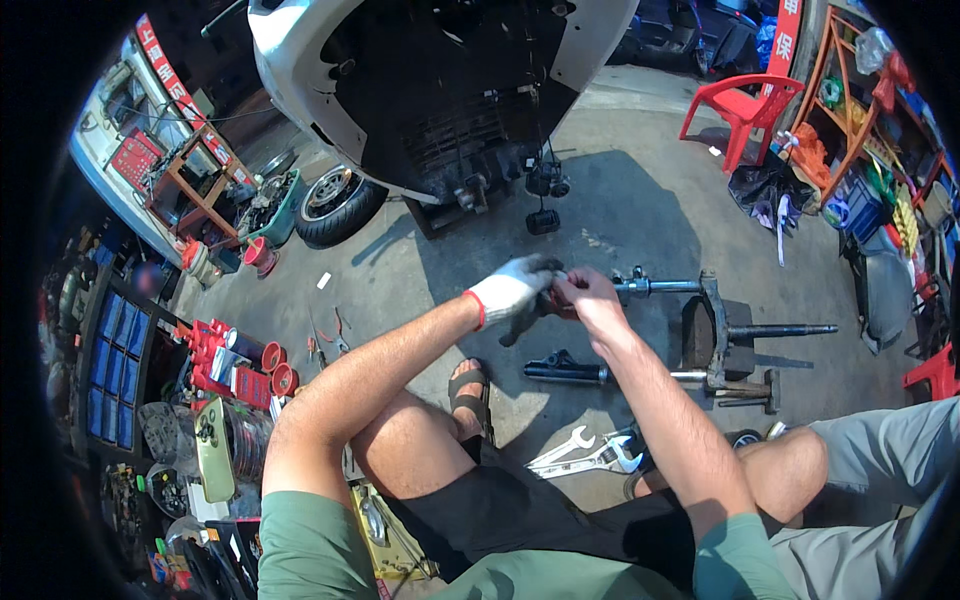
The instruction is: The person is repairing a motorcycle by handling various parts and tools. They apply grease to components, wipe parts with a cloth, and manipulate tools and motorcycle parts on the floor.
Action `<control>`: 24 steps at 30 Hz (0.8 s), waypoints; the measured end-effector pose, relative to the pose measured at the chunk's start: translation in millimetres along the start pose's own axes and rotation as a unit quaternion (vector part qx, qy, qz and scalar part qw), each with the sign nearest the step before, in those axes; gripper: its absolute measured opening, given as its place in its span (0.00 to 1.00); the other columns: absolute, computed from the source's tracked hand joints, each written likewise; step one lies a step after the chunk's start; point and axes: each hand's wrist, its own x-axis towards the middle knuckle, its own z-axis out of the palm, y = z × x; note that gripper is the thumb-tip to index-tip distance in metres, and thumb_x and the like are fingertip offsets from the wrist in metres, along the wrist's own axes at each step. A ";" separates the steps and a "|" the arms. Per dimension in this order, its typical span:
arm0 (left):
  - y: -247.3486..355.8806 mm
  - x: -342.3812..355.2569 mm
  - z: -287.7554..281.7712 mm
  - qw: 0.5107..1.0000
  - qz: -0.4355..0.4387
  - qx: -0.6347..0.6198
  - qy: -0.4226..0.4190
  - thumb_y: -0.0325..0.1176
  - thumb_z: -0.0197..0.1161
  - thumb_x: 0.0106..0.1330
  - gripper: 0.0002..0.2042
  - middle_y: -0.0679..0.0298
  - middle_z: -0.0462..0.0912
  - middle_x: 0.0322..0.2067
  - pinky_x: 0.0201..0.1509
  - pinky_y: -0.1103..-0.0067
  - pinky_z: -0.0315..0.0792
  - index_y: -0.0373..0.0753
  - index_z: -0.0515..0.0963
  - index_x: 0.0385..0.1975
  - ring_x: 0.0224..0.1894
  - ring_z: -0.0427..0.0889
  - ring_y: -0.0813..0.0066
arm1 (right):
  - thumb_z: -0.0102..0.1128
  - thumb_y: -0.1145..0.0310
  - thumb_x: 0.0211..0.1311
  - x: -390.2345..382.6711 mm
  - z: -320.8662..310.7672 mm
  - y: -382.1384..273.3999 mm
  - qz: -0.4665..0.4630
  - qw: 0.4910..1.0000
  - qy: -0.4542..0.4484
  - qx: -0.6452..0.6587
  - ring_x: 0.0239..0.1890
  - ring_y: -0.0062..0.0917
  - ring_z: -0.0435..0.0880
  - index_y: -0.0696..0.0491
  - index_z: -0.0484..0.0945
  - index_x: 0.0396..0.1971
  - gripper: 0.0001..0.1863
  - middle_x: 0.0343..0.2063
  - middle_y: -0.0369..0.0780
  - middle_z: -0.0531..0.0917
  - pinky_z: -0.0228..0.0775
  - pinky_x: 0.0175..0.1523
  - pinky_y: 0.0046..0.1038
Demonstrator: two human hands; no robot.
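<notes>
In front of me, my two hands meet above the floor. My left hand (515,288) wears a white work glove with dark fingertips and a red cuff. Bare, my right hand (590,300) pinches something dark with a reddish edge against the left one. A limp dark grey piece (521,322) hangs below the gloved hand; its kind is unclear. Just beyond my right hand lies a motorcycle front fork (668,287), its clamp (716,330) resting by a dark block. A separate black fork leg (566,371) lies nearer, below my hands.
A white motorcycle body (290,60) stands ahead without its front wheel. A wheel (340,207) lies to the left. Wrenches (590,460) and a hammer (770,392) lie on the floor. Pliers (340,332) and red cans are left. Another person's leg (880,450) is close right.
</notes>
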 end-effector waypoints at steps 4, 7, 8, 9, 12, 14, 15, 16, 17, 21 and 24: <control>7.4 0.8 17.0 0.955 0.042 0.287 0.065 0.42 0.57 0.68 0.21 0.44 0.83 0.49 0.56 0.66 0.74 0.34 0.77 0.54 0.52 0.82 0.51 | 0.63 0.68 0.67 -16.2 -24.7 30.7 0.065 0.987 0.081 0.124 0.26 0.17 0.76 0.55 0.76 0.31 0.08 0.26 0.34 0.78 0.72 0.30 0.22; -3.8 2.9 23.3 0.961 0.035 0.273 -0.002 0.49 0.60 0.68 0.25 0.46 0.84 0.46 0.54 0.68 0.75 0.34 0.76 0.55 0.49 0.84 0.56 | 0.63 0.67 0.69 -22.9 -29.5 58.4 0.112 0.978 0.118 0.133 0.24 0.16 0.76 0.53 0.74 0.33 0.08 0.26 0.34 0.78 0.74 0.30 0.21; -11.3 9.0 25.8 0.981 -0.024 0.171 -0.087 0.50 0.60 0.69 0.27 0.48 0.84 0.46 0.55 0.68 0.75 0.33 0.75 0.55 0.49 0.84 0.58 | 0.63 0.67 0.69 -25.2 -29.1 64.9 0.112 0.974 0.113 0.159 0.24 0.16 0.76 0.53 0.74 0.34 0.08 0.26 0.34 0.78 0.74 0.30 0.21; -19.9 12.3 30.0 0.973 -0.005 0.217 -0.076 0.50 0.60 0.68 0.27 0.48 0.84 0.47 0.55 0.69 0.75 0.32 0.75 0.55 0.49 0.84 0.59 | 0.63 0.67 0.70 -27.2 -28.2 71.6 0.112 0.970 0.109 0.184 0.23 0.16 0.76 0.53 0.74 0.35 0.08 0.26 0.34 0.78 0.74 0.30 0.21; -29.0 11.3 31.4 0.972 -0.006 0.220 -0.085 0.50 0.62 0.67 0.28 0.47 0.84 0.48 0.56 0.69 0.75 0.30 0.75 0.55 0.50 0.83 0.58 | 0.60 0.68 0.71 -33.8 -22.2 75.3 0.117 0.954 0.076 0.265 0.25 0.16 0.76 0.54 0.76 0.39 0.06 0.30 0.34 0.80 0.77 0.35 0.23; -31.2 9.2 32.0 0.968 -0.012 0.234 -0.088 0.49 0.63 0.67 0.28 0.46 0.83 0.48 0.56 0.69 0.75 0.30 0.74 0.55 0.50 0.83 0.57 | 0.58 0.69 0.72 -36.3 -24.9 82.2 0.116 0.953 0.033 0.278 0.27 0.17 0.76 0.56 0.77 0.44 0.07 0.32 0.35 0.81 0.80 0.40 0.26; -32.2 8.3 29.6 0.959 0.007 0.269 -0.089 0.48 0.64 0.66 0.28 0.45 0.84 0.47 0.55 0.68 0.75 0.29 0.74 0.55 0.49 0.84 0.56 | 0.57 0.71 0.72 -35.4 -23.9 85.0 0.113 0.955 0.028 0.274 0.28 0.16 0.76 0.56 0.78 0.44 0.06 0.33 0.34 0.81 0.80 0.42 0.26; -32.3 7.1 26.0 0.957 0.003 0.274 -0.096 0.45 0.63 0.65 0.25 0.44 0.84 0.44 0.52 0.66 0.75 0.30 0.75 0.53 0.47 0.84 0.54 | 0.57 0.71 0.72 -32.2 -24.2 87.1 0.104 0.961 0.015 0.254 0.28 0.16 0.76 0.56 0.78 0.43 0.06 0.33 0.34 0.81 0.80 0.42 0.25; -36.0 6.5 24.8 0.957 -0.007 0.274 -0.096 0.44 0.62 0.65 0.23 0.45 0.85 0.43 0.51 0.66 0.75 0.30 0.76 0.52 0.45 0.84 0.54 | 0.57 0.72 0.72 -34.0 -25.3 87.8 0.099 0.968 0.007 0.232 0.28 0.15 0.76 0.56 0.78 0.43 0.05 0.33 0.34 0.81 0.79 0.41 0.25; -47.5 8.4 19.6 0.954 0.014 0.300 0.003 0.40 0.59 0.65 0.19 0.47 0.85 0.39 0.47 0.65 0.76 0.32 0.79 0.48 0.41 0.84 0.54 | 0.57 0.73 0.72 -31.6 -29.4 91.2 0.083 0.983 0.036 0.158 0.31 0.16 0.78 0.56 0.79 0.40 0.04 0.33 0.33 0.81 0.77 0.41 0.22; -19.7 4.9 12.5 0.977 -0.079 0.200 -0.003 0.40 0.58 0.63 0.17 0.43 0.85 0.38 0.48 0.61 0.75 0.32 0.81 0.43 0.44 0.84 0.46 | 0.56 0.71 0.73 -33.2 -38.2 93.6 0.092 0.970 0.026 0.223 0.33 0.19 0.80 0.56 0.77 0.41 0.05 0.33 0.35 0.81 0.79 0.42 0.25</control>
